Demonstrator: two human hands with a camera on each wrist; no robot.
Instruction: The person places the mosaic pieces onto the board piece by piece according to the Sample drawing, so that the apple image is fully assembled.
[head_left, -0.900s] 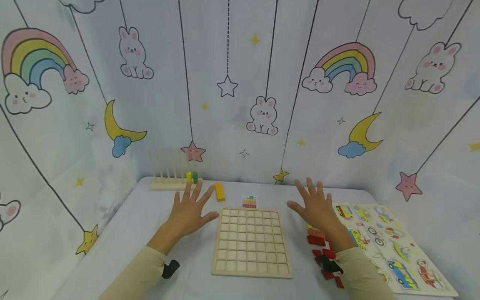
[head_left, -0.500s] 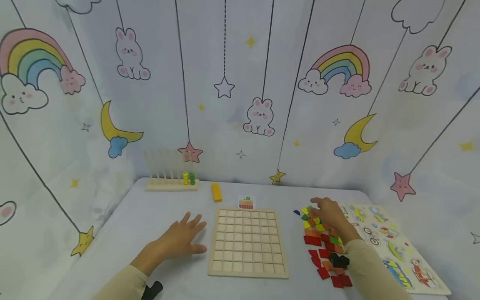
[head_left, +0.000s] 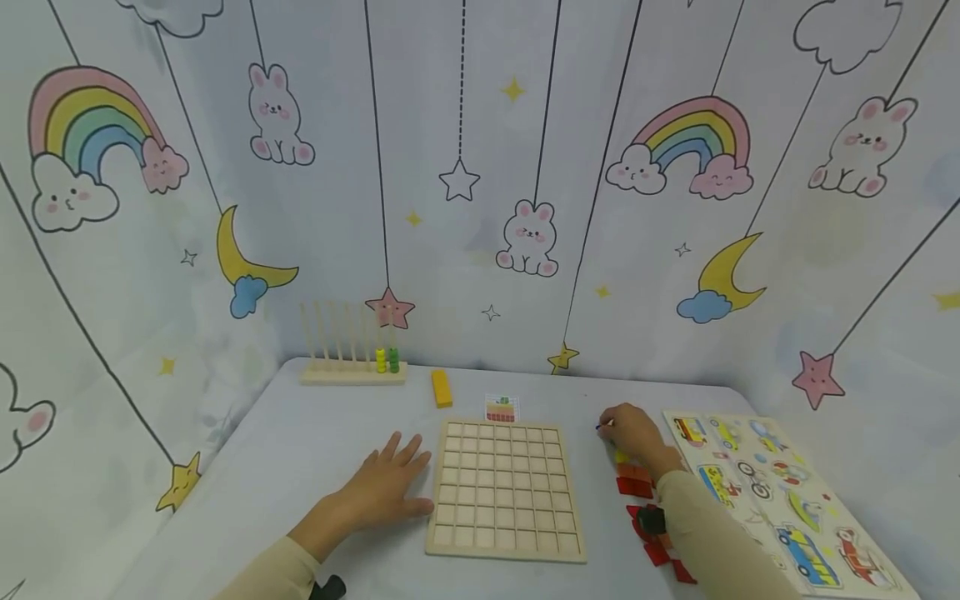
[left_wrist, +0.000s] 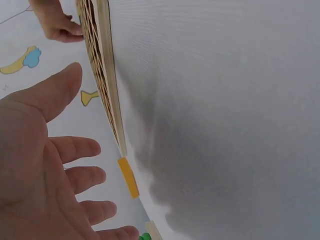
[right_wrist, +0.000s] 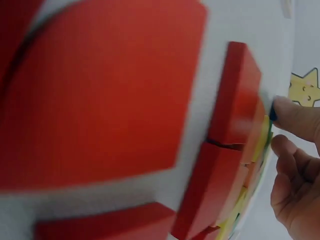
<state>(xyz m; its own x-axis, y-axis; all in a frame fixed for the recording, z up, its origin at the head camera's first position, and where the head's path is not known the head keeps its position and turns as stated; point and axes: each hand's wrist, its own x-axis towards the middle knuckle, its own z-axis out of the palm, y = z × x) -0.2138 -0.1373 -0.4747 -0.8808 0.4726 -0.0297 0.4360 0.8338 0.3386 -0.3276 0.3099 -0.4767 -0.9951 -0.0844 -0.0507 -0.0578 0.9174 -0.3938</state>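
Blue tile (head_left: 600, 427) under right fingers (head_left: 609, 417)

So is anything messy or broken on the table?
Nothing looks broken. The one untidy spot is the loose heap of coloured tiles lying under the right hand, beside the grid board, whose squares are all unfilled. A yellow block lies alone behind the board. The left hand lies flat beside it.

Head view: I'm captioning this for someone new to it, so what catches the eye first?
The empty wooden grid board lies in the middle of the table, with the left hand flat beside it. To its right, the right hand reaches into a pile of coloured tiles, next to a vehicle puzzle board.
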